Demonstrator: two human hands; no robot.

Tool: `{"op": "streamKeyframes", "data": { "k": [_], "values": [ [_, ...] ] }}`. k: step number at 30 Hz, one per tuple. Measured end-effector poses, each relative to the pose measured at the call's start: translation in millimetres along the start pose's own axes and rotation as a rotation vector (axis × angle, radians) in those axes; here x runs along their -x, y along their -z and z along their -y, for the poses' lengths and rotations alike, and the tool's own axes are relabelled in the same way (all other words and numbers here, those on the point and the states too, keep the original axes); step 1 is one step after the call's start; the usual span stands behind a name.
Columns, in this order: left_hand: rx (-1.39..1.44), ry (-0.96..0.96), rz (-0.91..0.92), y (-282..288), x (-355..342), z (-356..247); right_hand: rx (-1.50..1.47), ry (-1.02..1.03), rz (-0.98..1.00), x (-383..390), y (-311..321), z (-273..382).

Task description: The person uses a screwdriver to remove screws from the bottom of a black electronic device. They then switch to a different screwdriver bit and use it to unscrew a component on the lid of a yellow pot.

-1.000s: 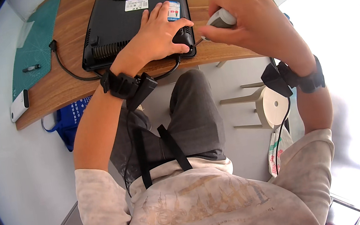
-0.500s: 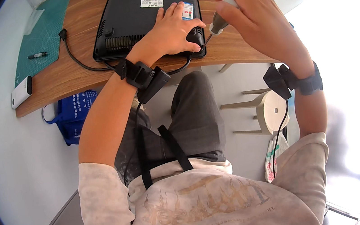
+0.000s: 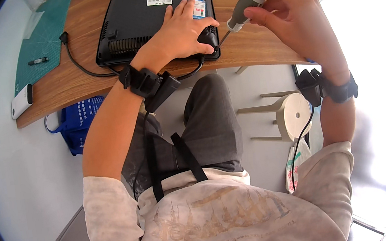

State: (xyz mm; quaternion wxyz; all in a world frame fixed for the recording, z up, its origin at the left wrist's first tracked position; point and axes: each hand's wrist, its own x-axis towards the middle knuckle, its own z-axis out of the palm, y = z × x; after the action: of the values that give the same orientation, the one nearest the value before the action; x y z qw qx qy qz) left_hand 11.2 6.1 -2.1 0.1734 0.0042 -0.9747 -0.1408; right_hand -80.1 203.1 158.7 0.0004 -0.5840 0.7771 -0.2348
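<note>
A black induction cooker (image 3: 134, 23) lies underside up on the wooden table, its round fan grille at the far end and a strip of vents at the near end. My left hand (image 3: 181, 33) rests spread on its right half, thumb by the near right corner. My right hand (image 3: 286, 10) grips the grey handle of a screwdriver (image 3: 245, 8) between thumb and fingers. The shaft slants down to that same corner, where the tip meets the casing next to my left thumb. Whether a screw sits under the tip is too small to tell.
The cooker's black cord and plug (image 3: 64, 37) lie on the table (image 3: 54, 100) to the left. A green cutting mat (image 3: 44, 42) carries a black pen (image 3: 38, 61), with a white power bank (image 3: 22, 101) nearby. Below are a blue bag (image 3: 76, 126) and a pale stool (image 3: 295, 116).
My right hand has shifted slightly right and its fingers have turned around the screwdriver handle, showing more of it. My left hand stays on the cooker.
</note>
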Motion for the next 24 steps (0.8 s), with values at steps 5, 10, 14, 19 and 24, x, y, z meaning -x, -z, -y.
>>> {"op": "streamKeyframes", "data": {
  "k": [5, 10, 14, 19, 24],
  "values": [
    [-0.010, -0.014, -0.019, -3, 1, -1, 0.182, 0.018, -0.127, -2, -6, -7],
    [-0.010, -0.005, -0.009, -2, 1, -5, 0.339, 0.119, -0.220, -11, -15, -21],
    [-0.023, 0.020, 0.030, 2, 0, -3, 0.453, -0.136, -0.217, -15, -23, 3],
    [-0.006, 0.021, 0.047, 5, -2, -6, 0.295, 0.152, -0.339, -12, -23, -19],
    [-0.013, 0.031, 0.061, 5, 1, -6, -0.050, -0.170, -0.181, -2, -19, 7]
  ]
}}
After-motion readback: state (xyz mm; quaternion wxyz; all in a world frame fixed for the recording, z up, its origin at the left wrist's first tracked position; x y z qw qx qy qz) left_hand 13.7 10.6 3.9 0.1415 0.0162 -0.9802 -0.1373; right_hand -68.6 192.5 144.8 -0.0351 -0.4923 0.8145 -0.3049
